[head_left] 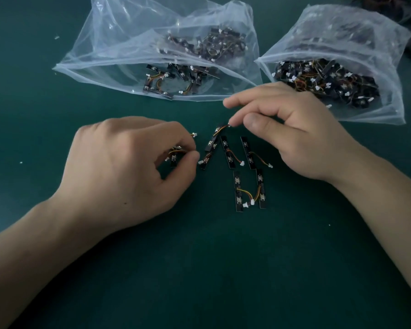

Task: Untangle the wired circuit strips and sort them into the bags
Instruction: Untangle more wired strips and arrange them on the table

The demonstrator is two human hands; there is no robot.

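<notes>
Black wired circuit strips are lying loose at frame centre on the dark green tabletop. Left hand is pinching a bunched strip. Right hand is pinching the wire end of a slanted strip. Upper-centre clear plastic bag and upper-right clear plastic bag are each holding more strips.

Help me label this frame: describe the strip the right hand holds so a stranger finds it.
On the table, find the right hand before the fuller bag. Its fingertips pinch a wire from one strip; unlike the flat strips beside it, it slants toward them.
</notes>
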